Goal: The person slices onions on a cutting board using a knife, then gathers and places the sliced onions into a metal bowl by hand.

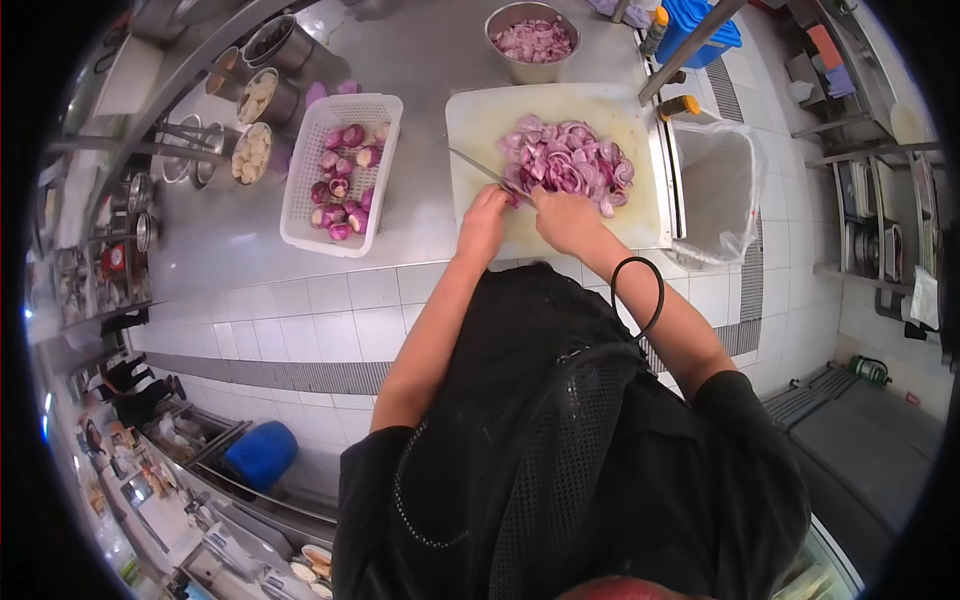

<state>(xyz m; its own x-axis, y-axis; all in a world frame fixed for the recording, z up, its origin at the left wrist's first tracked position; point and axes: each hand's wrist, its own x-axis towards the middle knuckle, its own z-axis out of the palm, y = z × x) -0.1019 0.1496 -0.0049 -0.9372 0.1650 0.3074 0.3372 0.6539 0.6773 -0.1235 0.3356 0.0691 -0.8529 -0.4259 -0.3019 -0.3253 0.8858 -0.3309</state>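
Clock positions are being read from the hands, with 12 o'clock pointing away from the body. The right hand (566,220) is clamping its grip around the handle end of the knife (482,167); the blade is pointing toward 10 o'clock. The left hand (484,220) is bending downward at the wrist, its fingers bunching beside the blade at a small onion piece (513,199); whether that grip is clamping the piece cannot be told. Both forearms are converging from 7 and 5 o'clock.

The white cutting board (477,112) is lying beneath the hands on the steel worktop (215,265) and is carrying a heap of sliced onions (570,160) at 1 to 2 o'clock. At 9 o'clock, the white basket (293,215) is holding whole, purple onions (339,187). At 12 o'clock, the metal bowl (533,72) is containing cut onion (535,40). At 10 o'clock, two metal containers (286,103) are holding pale pieces (253,153). At 3 o'clock, the bin (712,200) is standing beside the worktop, with a clear liner covering its rim.
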